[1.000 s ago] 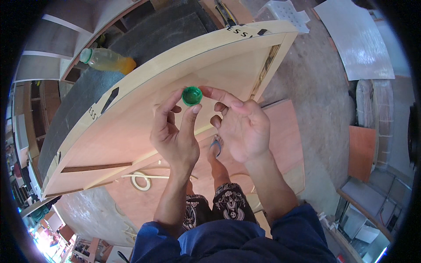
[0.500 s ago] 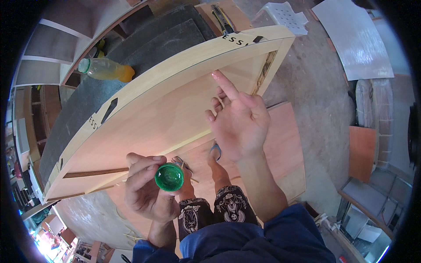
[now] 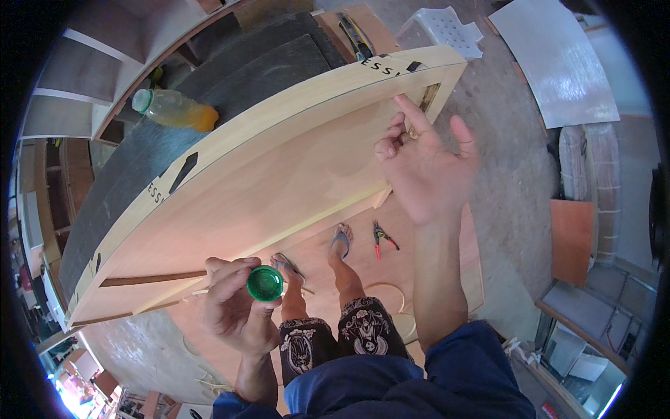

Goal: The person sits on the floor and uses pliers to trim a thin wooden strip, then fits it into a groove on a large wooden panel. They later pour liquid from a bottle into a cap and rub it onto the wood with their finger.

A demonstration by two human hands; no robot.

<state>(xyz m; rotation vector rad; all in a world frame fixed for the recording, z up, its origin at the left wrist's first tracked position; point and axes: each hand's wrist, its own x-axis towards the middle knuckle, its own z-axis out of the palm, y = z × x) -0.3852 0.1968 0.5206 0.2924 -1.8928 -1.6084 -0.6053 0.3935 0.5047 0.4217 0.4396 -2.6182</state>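
A small round green bottle cap (image 3: 265, 283) is pinched in my left hand (image 3: 239, 297), its hollow side facing up. My right hand (image 3: 429, 167) is empty, palm up, with the index finger stretched out and the thumb apart; some fingers are curled. It hovers by the right end of a large curved wooden panel (image 3: 279, 153), whose pale edge strip bears dark printed marks. Whether the index fingertip touches the panel, I cannot tell. Beyond the panel's edge, a clear plastic bottle (image 3: 176, 112) with a green top and orange-yellow contents lies on a dark surface.
Red-handled pliers (image 3: 384, 239) lie on the plywood sheet (image 3: 356, 272) near my sandalled feet. A utility knife (image 3: 355, 36) rests on a board past the panel. A white plastic stool (image 3: 447, 31) stands at the far right, beside a pale sheet (image 3: 555, 63) on the floor.
My right hand has moved right along the panel, its thumb now spread, uncovering the pliers. My left hand still holds the cap and has hardly moved.
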